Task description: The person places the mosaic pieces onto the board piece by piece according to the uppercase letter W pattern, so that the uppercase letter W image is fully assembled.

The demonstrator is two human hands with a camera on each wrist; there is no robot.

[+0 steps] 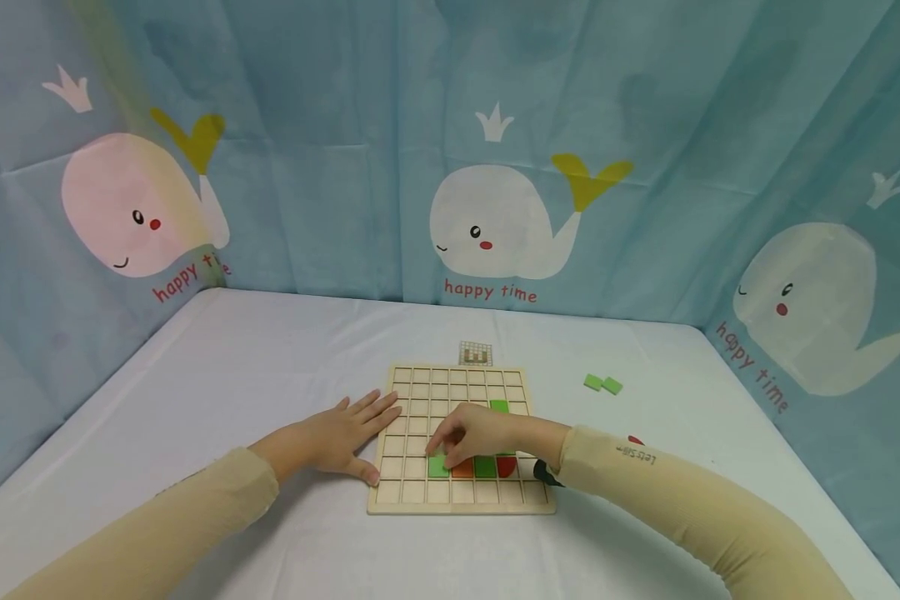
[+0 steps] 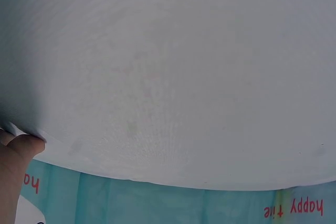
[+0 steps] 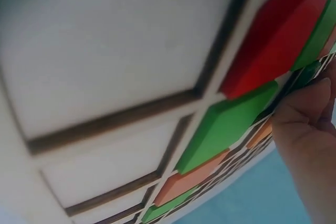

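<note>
- We see the left hand (image 1: 339, 437), fingers apart, at the left edge of the board (image 1: 417, 426), probably steadying it.
- The right hand (image 1: 476, 434) bends over a green tile (image 1: 437, 472) in the board; we cannot tell whether it pinches.

Your head camera looks forward and down at the counter (image 1: 285, 358), the gridded board (image 1: 461, 508) at 6 o'clock. Your left wrist view faces the counter, upside-down curtain (image 2: 157, 203) at 6 o'clock; your right wrist view shares the board, very near.
</note>
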